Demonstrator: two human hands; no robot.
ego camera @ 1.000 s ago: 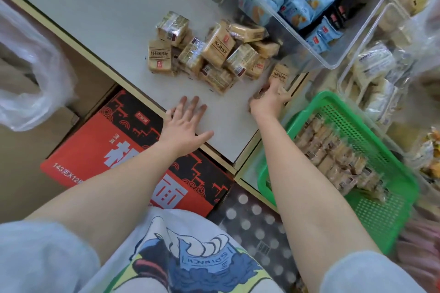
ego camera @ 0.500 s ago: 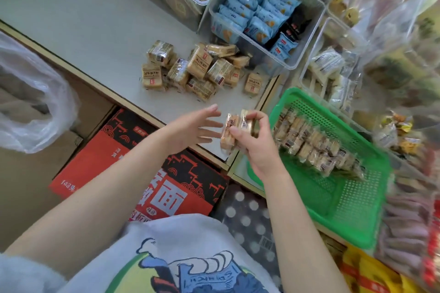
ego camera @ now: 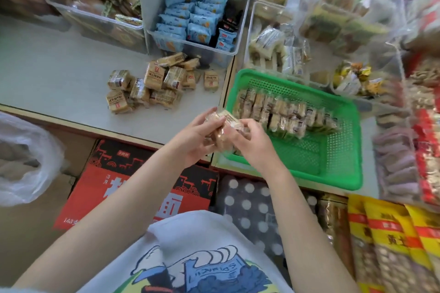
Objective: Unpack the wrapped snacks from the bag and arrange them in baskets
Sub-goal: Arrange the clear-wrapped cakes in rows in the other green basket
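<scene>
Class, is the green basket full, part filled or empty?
Part filled. Wrapped snacks line the far side of the green basket; its near mesh floor is bare.

The snacks (ego camera: 152, 88) are tan with brown print, lying on a pale grey worktop (ego camera: 59, 74). The basket (ego camera: 342, 173) is bright green mesh. The bin (ego camera: 190, 19) holds light blue packets. The box (ego camera: 133, 188) is red and black with white characters. The cloth (ego camera: 250, 207) is dark grey with white dots.

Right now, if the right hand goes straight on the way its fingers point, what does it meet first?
The right hand points up-left, so it first meets the snacks it already holds, then probably the left hand gripping them too; depth is unclear.
</scene>
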